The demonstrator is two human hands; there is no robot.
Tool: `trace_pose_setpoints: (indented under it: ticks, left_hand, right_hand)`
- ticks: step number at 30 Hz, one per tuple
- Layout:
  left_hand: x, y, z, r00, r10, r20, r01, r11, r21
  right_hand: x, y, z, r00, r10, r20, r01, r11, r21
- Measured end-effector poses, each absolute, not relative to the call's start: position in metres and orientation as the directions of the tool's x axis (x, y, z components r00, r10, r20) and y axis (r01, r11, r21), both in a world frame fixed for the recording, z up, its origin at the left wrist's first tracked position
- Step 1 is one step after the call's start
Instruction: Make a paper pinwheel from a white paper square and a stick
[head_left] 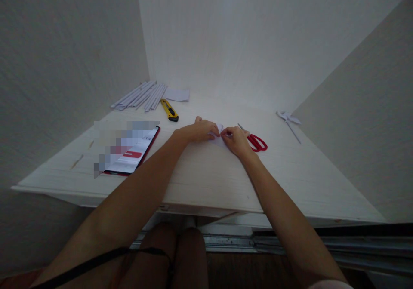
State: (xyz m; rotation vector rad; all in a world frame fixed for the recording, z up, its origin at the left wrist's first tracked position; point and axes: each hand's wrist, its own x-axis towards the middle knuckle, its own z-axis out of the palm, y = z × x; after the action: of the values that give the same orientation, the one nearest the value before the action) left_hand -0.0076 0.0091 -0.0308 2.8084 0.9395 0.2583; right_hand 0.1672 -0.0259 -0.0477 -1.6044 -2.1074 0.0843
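Far off to the left of my fingers lies a phone (132, 151) with a red edge, flat on the pale table (206, 181). Beyond it, well up and left of my fingers, sits a bundle of white paper strips (140, 95), with a yellow utility knife (169, 110) just below them.

My left hand (196, 131) presses down on a small white paper piece (219, 136), fingers curled over its left edge. My right hand (235, 139) meets it from the other side, fingertips pinching the same paper; how tightly, I cannot quite tell in this dim view.

Just right of my right fingers, touching the table, lie red-handled scissors (256, 142). Well apart to the right rests a small folded paper shape (289, 119).
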Motion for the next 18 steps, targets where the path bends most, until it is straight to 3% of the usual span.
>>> trace_pose_setpoints:
  ticks: [18]
  left_hand:
    - [-0.0109, 0.0108, -0.0339, 0.774, 0.627, 0.090, 0.583, -0.761, 0.285]
  right_hand:
    - [0.1677, -0.0242, -0.0484, -0.187, 0.926, 0.328, 0.896, 0.298, -0.329]
